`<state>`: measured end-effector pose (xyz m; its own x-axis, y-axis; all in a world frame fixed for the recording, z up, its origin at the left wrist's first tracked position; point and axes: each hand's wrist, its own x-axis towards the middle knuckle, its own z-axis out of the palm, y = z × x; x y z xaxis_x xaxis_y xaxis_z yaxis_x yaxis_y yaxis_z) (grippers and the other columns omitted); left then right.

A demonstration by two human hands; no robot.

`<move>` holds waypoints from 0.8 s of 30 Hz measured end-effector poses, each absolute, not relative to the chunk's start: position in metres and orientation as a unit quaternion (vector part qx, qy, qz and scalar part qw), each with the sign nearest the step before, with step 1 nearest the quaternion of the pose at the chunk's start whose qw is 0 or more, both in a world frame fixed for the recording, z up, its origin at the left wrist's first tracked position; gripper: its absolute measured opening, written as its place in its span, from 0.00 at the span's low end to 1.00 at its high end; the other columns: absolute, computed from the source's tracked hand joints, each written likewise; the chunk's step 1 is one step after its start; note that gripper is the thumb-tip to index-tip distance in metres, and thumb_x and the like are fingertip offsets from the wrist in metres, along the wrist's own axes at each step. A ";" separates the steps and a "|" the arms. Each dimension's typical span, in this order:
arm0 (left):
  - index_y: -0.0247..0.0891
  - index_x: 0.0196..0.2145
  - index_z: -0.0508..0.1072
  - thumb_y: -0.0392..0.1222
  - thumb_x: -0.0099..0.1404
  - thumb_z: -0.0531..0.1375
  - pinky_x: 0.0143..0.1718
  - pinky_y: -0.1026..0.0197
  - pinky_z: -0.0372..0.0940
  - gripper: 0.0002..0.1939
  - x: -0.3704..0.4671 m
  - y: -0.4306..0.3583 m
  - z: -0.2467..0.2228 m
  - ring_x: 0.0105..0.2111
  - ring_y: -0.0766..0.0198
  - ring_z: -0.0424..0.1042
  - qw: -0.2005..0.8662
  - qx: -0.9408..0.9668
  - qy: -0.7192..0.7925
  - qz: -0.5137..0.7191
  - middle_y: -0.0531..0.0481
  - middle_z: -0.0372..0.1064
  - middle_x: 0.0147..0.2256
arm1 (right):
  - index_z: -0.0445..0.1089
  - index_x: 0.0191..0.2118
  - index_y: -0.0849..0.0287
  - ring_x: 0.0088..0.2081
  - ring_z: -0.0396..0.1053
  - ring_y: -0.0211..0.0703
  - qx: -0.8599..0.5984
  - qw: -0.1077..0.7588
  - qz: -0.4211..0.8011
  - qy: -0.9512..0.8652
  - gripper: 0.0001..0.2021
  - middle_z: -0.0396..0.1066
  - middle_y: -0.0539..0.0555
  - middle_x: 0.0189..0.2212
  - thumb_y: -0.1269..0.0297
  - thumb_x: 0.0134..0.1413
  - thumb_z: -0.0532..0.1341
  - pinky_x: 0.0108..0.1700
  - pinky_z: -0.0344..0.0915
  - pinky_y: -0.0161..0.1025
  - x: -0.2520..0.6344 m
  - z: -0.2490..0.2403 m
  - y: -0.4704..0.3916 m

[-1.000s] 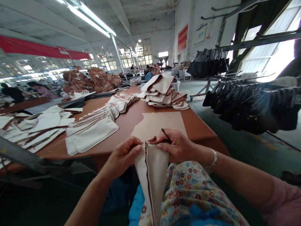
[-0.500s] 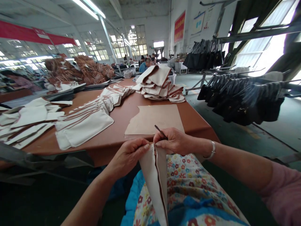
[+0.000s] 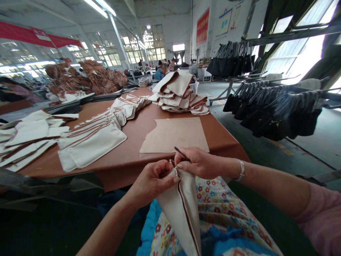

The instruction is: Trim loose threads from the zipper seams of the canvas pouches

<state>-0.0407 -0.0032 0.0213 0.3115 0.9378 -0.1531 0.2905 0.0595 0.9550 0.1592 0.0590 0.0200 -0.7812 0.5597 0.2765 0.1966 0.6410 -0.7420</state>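
Observation:
A white leather-like panel [image 3: 178, 209] with a brown edge hangs folded over my lap, its top end between both hands. My left hand [image 3: 156, 177] pinches that end from the left, thumb on the near face. From the other side my right hand [image 3: 195, 163] grips the same end with thumb and fingertips. A thin dark tool [image 3: 181, 153], its kind unclear, sticks out between the right fingers, pointing up and left. Just beyond the hands, a sheet of tan paper or card [image 3: 176, 135] lies at the front of the brown-covered table [image 3: 133, 151].
White panels with brown edges lie in an overlapping row [image 3: 92, 142] on the left, and others form a folded stack [image 3: 177, 92] at the back. Black bags [image 3: 277, 117] hang on a rack at right. Brown bundles [image 3: 87, 78] are heaped behind; a person [image 3: 160, 73] sits far back.
The panel's top end has bent and turned between my fingers, and its lower part has swung right. My left hand has shifted slightly right, with its fingers curled further in.

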 end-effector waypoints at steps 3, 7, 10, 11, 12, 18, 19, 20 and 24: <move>0.33 0.28 0.69 0.48 0.56 0.67 0.22 0.70 0.49 0.16 -0.037 -0.001 0.019 0.24 0.71 0.54 0.531 0.622 0.499 0.287 0.56 0.57 0.24 | 0.64 0.34 0.62 0.25 0.56 0.31 -0.239 0.210 0.480 -0.818 0.01 0.62 0.47 0.25 0.71 0.56 0.56 0.26 0.54 0.29 0.161 0.017 0.064; 0.33 0.29 0.69 0.49 0.56 0.67 0.22 0.70 0.50 0.16 -0.034 0.001 0.018 0.23 0.71 0.57 0.552 0.591 0.506 0.300 0.54 0.62 0.24 | 0.64 0.35 0.63 0.26 0.55 0.31 -0.244 0.247 0.494 -0.797 0.02 0.61 0.47 0.26 0.70 0.56 0.56 0.26 0.54 0.28 0.164 0.013 0.065; 0.33 0.30 0.70 0.51 0.57 0.66 0.23 0.70 0.52 0.17 -0.032 0.001 0.018 0.23 0.71 0.59 0.563 0.566 0.517 0.308 0.53 0.64 0.25 | 0.64 0.34 0.63 0.27 0.56 0.31 -0.231 0.262 0.477 -0.807 0.01 0.62 0.47 0.26 0.71 0.56 0.57 0.28 0.56 0.29 0.168 0.013 0.064; 0.32 0.29 0.71 0.51 0.57 0.66 0.23 0.69 0.53 0.17 -0.031 0.001 0.018 0.23 0.71 0.59 0.563 0.561 0.523 0.306 0.53 0.65 0.25 | 0.64 0.34 0.63 0.27 0.56 0.31 -0.230 0.259 0.480 -0.806 0.01 0.62 0.47 0.26 0.71 0.56 0.57 0.28 0.56 0.29 0.169 0.013 0.064; 0.32 0.29 0.71 0.52 0.57 0.66 0.23 0.69 0.53 0.17 -0.030 0.002 0.018 0.23 0.71 0.59 0.563 0.557 0.529 0.305 0.52 0.65 0.25 | 0.64 0.35 0.63 0.27 0.56 0.31 -0.231 0.257 0.486 -0.803 0.01 0.62 0.47 0.26 0.71 0.56 0.57 0.28 0.56 0.28 0.170 0.013 0.063; 0.32 0.28 0.73 0.49 0.56 0.65 0.23 0.69 0.54 0.15 -0.023 0.005 0.020 0.22 0.70 0.60 0.549 0.551 0.549 0.305 0.52 0.66 0.24 | 0.65 0.37 0.64 0.25 0.55 0.30 -0.255 0.264 0.548 -0.752 0.06 0.62 0.48 0.26 0.65 0.59 0.57 0.24 0.53 0.27 0.174 0.011 0.063; 0.32 0.28 0.73 0.49 0.57 0.65 0.23 0.69 0.54 0.14 -0.023 0.006 0.020 0.22 0.70 0.60 0.546 0.553 0.550 0.305 0.52 0.66 0.24 | 0.66 0.38 0.64 0.23 0.54 0.30 -0.261 0.261 0.561 -0.741 0.08 0.61 0.47 0.25 0.62 0.60 0.56 0.23 0.52 0.28 0.174 0.011 0.063; 0.32 0.28 0.73 0.48 0.57 0.65 0.23 0.69 0.54 0.14 -0.022 0.006 0.019 0.22 0.70 0.60 0.544 0.554 0.551 0.306 0.52 0.66 0.24 | 0.66 0.38 0.64 0.22 0.53 0.29 -0.267 0.258 0.571 -0.732 0.11 0.61 0.47 0.24 0.59 0.61 0.56 0.22 0.51 0.28 0.174 0.011 0.063; 0.33 0.28 0.72 0.46 0.56 0.65 0.23 0.69 0.54 0.12 -0.019 0.008 0.017 0.22 0.70 0.62 0.563 0.532 0.545 0.320 0.52 0.68 0.24 | 0.67 0.37 0.64 0.25 0.58 0.31 -0.263 0.261 0.598 -0.711 0.13 0.64 0.48 0.26 0.59 0.52 0.65 0.25 0.55 0.29 0.175 0.012 0.064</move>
<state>-0.0194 0.0080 0.0167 0.2000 0.9407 -0.2739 0.2189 0.2296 0.9484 0.1750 0.0643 0.0118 -0.7251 0.6863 0.0563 0.0621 0.1466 -0.9873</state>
